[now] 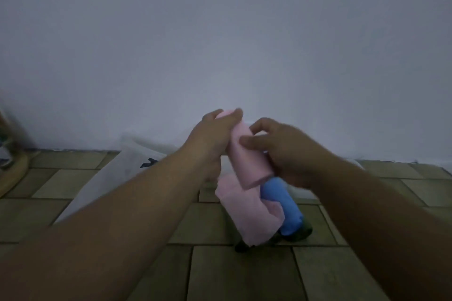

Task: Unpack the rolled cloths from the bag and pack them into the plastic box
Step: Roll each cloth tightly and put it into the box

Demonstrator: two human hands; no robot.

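A pale grey wall [220,32] fills the upper view; below it runs a floor of olive-brown tiles [244,276]; a white translucent plastic bag [107,178] lies slack by the wall on my left; I cannot pick out the plastic box. On the tiles lie a loosened pink cloth [242,215], a blue rolled cloth [283,205] touching it, and a dark green cloth [300,233] under both. I hold a tight pink rolled cloth [244,159] above them; my left hand [215,137] curls round its top end; my right hand [283,151] pinches its middle between thumb and fingers. It should be light, soft, squashy; I judge that a grip round the middle, over the free edge, would keep it from unrolling.
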